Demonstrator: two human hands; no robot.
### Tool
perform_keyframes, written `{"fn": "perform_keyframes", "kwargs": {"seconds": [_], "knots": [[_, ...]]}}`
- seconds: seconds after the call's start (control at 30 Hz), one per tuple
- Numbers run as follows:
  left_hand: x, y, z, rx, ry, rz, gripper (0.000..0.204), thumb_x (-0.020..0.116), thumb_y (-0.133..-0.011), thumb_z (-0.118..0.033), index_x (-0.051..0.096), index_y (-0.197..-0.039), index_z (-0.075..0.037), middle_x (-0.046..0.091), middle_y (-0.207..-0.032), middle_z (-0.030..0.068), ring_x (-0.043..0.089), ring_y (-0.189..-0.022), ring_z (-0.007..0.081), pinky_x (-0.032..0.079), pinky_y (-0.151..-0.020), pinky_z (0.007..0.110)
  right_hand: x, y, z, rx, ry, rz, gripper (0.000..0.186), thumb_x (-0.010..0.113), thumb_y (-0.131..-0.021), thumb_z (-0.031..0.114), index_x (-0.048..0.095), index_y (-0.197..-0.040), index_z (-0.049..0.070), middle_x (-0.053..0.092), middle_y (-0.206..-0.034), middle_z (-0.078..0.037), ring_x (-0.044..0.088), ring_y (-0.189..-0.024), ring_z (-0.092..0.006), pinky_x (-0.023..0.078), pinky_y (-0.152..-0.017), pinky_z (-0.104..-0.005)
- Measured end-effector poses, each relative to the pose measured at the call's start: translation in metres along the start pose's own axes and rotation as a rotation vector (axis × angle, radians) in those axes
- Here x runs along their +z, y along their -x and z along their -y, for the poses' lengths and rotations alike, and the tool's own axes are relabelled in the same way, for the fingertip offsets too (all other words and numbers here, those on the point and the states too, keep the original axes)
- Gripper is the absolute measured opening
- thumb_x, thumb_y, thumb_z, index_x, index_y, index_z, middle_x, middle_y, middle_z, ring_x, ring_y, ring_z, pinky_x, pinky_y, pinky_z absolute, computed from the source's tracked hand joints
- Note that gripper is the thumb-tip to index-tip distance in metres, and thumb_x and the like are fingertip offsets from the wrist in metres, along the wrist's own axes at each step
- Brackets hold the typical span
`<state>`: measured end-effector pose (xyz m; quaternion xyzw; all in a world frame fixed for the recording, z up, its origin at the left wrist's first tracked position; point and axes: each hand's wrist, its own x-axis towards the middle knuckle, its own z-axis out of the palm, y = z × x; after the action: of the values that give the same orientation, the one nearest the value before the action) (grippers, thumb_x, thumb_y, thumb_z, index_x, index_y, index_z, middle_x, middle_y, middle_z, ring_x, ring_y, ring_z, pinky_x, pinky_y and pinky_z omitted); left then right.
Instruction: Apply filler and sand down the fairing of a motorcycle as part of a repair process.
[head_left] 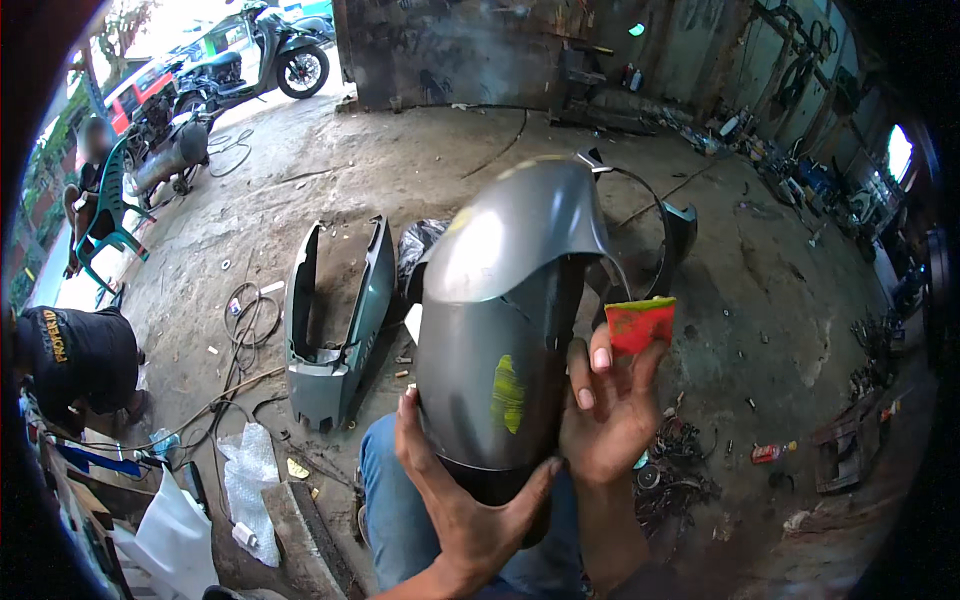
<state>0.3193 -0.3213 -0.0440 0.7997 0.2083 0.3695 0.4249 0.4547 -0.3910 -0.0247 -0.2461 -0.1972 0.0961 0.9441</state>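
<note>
A dark grey motorcycle fender (455, 350) stands upright in front of my knees, its curved outer face toward me. My left hand (470, 515) grips its lower end, thumb on one side and fingers on the other. A streaky yellow-green patch of putty (508, 395) lies on the fender's lower middle. Beside the fender's right edge, my right hand (608, 415) pinches a small red putty spreader (640, 328) between thumb and fingers. Yellow-green putty lines the spreader's upper edge, which is apart from the patch. The fender's inner side is hidden.
A grey tail fairing (335, 375) lies on the floor to the left, near cables and bubble wrap (250, 490). Behind the fender is another dark body part (680, 235). A person in a dark shirt (80, 355) crouches far left; another sits on a green chair (115, 215).
</note>
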Motion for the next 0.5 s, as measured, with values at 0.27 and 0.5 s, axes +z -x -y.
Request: {"fn": "perform_keyframes", "kwargs": {"seconds": [0.27,0.5], "knots": [[0.036,0.035,0.008,0.155,0.066,-0.248,0.078,0.086,-0.089,-0.02,0.045,-0.152,0.002,0.042,-0.158,0.0276,0.048,-0.145,0.0459,0.036,-0.123,0.055,-0.013,-0.006,0.03,-0.054,0.403,-0.03,0.054,0.052,-0.114,0.054,0.056,-0.135,0.004,0.062,-0.094,-0.003,0.043,-0.059,-0.0053,0.031,-0.051,-0.0212],[-0.018,0.033,0.024,0.232,0.584,0.162,0.046,0.07,-0.1,-0.013,0.058,-0.142,0.002,0.051,-0.154,0.0253,0.054,-0.145,0.042,0.047,-0.119,0.051,-0.036,-0.024,0.077,-0.032,0.564,-0.06,0.06,0.044,-0.117,0.055,0.048,-0.157,0.011,0.061,-0.105,0.006,0.05,-0.079,-0.0022,0.04,-0.067,-0.0217]]}}
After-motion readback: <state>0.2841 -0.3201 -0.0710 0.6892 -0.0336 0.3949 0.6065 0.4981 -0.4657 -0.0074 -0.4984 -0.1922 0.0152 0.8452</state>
